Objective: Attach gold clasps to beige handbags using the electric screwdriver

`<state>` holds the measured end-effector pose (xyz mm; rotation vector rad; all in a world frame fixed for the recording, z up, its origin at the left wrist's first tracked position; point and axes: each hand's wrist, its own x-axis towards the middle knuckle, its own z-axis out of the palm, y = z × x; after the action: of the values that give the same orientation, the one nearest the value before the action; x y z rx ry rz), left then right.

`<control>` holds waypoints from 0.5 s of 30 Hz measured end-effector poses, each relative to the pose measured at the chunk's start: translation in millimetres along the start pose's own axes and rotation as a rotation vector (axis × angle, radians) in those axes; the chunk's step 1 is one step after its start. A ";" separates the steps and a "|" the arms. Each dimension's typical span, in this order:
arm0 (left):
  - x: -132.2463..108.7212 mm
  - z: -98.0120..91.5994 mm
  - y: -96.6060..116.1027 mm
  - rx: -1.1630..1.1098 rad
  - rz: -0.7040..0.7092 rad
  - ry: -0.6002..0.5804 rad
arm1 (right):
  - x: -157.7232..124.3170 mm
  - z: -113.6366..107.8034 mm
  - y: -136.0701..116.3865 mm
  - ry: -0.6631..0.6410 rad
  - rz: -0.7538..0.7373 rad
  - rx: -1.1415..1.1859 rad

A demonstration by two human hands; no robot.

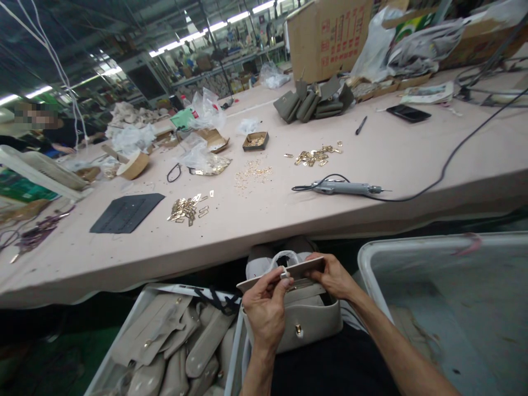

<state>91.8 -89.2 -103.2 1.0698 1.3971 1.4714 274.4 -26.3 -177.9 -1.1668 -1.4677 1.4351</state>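
Observation:
A taupe handbag (309, 322) with a small gold clasp on its front rests at my lap, its flap raised. My left hand (266, 308) is closed, thumb and fingers pinching a small white piece (284, 273) at the flap. My right hand (332, 275) grips the right end of the flap (303, 267), its thumb beneath. A white wrapped handle loop (285, 255) stands up behind the flap. The inside of the bag is mostly hidden.
An electric screwdriver (346, 187) lies on the table (247, 220), near gold metal pieces (187, 209) and a dark pad (127, 213). A bin of taupe bags (175, 344) stands left; a white tub (454, 247) stands right. Another person (61, 132) sits far left.

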 end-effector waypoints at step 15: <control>44.6 -66.7 68.0 0.482 0.334 0.584 | -6.2 -2.8 1.3 -0.071 0.053 0.028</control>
<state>14.2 -69.7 -34.9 1.2673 2.1434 1.8333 279.1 -31.4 -178.5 -1.1562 -1.4701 1.5425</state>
